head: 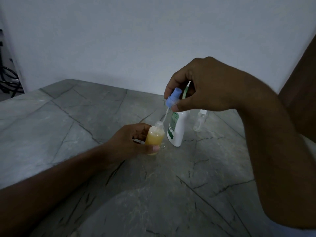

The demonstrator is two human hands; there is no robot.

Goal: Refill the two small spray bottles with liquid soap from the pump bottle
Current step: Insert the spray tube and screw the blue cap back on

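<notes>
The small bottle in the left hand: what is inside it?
The small bottle holds yellow-orange liquid almost to its shoulder. The fingers of the left hand cover part of its side.

Two bare forearms in view, no sleeves, no gloves. Left hand [131, 139]: no ring, no watch, no band at wrist; thumbnail short, pale, trimmed. Right hand [203, 86]: likewise unadorned, wrist bare, thumbnail short. Fine hair along right forearm, faint in dim light. Pale fabric glimpsed at lower right frame edge beneath right arm, possibly clothing; could not tell. Upper arms out of frame.
</notes>
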